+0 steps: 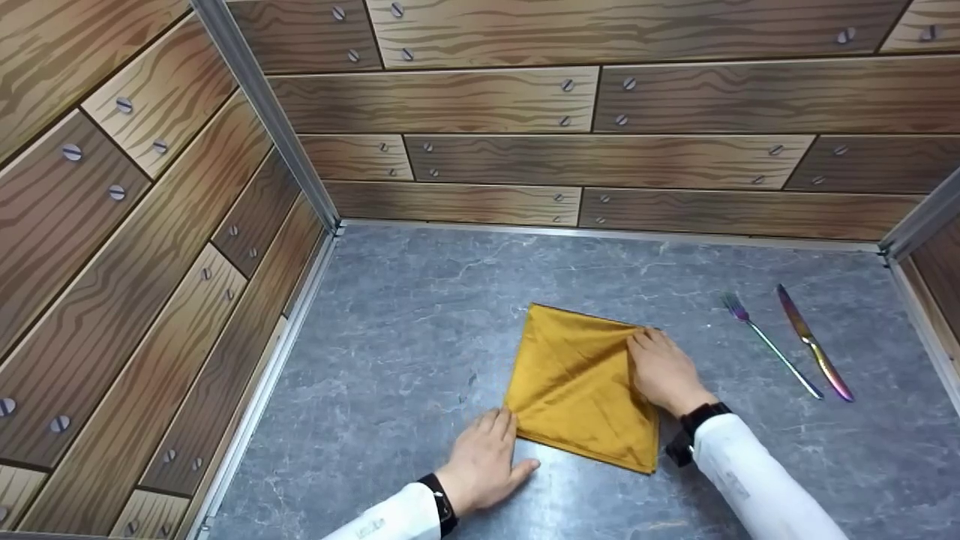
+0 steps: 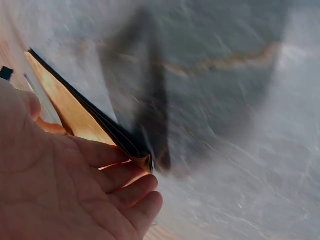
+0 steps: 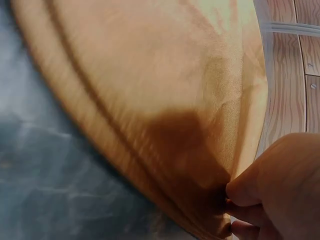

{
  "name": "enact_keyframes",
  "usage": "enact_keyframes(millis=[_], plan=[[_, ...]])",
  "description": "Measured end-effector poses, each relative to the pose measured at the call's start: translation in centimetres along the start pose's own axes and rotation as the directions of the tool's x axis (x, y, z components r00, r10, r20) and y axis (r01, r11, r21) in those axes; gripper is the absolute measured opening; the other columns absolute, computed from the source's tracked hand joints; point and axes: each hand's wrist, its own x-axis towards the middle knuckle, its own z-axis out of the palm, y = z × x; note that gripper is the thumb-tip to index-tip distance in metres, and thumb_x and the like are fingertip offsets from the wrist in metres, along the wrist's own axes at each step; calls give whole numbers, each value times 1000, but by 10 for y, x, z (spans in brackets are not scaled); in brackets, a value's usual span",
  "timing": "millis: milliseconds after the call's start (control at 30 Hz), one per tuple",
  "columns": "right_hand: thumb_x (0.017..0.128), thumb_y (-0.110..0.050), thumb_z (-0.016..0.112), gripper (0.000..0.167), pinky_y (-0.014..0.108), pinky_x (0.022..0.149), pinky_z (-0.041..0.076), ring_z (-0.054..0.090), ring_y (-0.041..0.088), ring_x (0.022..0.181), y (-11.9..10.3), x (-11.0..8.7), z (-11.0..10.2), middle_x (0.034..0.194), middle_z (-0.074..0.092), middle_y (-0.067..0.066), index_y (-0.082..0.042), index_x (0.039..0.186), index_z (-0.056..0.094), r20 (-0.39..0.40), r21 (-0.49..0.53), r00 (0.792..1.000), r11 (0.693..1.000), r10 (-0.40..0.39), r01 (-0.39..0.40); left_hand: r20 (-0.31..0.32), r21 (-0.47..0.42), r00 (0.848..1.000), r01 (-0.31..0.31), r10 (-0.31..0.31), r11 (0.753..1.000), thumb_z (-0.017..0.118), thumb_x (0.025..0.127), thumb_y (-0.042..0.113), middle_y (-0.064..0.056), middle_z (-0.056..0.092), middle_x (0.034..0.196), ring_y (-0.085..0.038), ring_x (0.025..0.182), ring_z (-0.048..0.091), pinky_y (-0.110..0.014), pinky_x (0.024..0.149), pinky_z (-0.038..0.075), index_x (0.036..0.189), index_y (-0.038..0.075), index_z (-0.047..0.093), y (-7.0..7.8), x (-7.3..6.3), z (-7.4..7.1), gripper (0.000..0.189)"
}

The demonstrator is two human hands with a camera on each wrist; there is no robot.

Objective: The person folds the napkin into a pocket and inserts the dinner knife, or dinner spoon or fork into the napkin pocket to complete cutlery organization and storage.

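Note:
A mustard-yellow cloth napkin, folded into a square, lies on the grey marbled tabletop with a diagonal crease across it. At its upper right corner my right hand pinches the cloth between thumb and fingers; in the right wrist view the napkin bows up from that grip. My left hand has its fingers straight, with the fingertips at the napkin's lower left corner and the thumb spread away. Folded layers of the napkin's edge show beside those fingers in the left wrist view.
Right of the napkin lie a rainbow-coloured fork and a matching knife, side by side. Wood-patterned walls with metal edging enclose the marbled tabletop at the back, left and right.

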Motion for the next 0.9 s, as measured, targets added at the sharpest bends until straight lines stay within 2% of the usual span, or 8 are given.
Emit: enact_keyframes(millis=[167,367,567,733,900], plan=[[100,-11,41,50,57,121,20,29,48,145,-2,12,-3,153,39,29,9,146,42,45,7,999,1000,17,-17,-1,-4,1000,15,-15,1000,26,102,64,-13,38,158,-30,146,36,-42,120,30,153,3,38,5,-2,2,80],[100,-8,38,49,56,122,21,30,48,144,1,21,-6,153,40,29,10,145,43,50,1,999,1000,11,-12,-3,-19,1000,31,-31,999,27,102,63,-11,34,161,-30,147,33,-44,121,28,155,6,35,4,2,6,77],[101,-14,42,51,56,122,20,29,48,145,2,26,-8,154,37,29,10,147,40,59,30,998,999,19,-21,-4,-14,999,36,-36,999,26,102,63,-9,32,162,-29,147,33,-46,122,27,156,8,34,3,5,8,77],[102,-21,49,56,56,122,19,29,48,145,2,28,-7,155,35,29,10,147,39,60,37,998,999,13,-15,-42,-12,999,27,-28,1000,29,102,62,-9,39,158,-29,144,38,-46,120,30,153,8,39,0,9,7,75],[101,-26,52,61,57,122,18,28,48,145,3,29,-4,156,33,29,9,149,37,68,44,998,999,17,-20,-121,13,993,0,2,1000,38,102,60,-8,51,144,-27,133,47,-44,115,37,145,8,49,-4,14,8,68]])
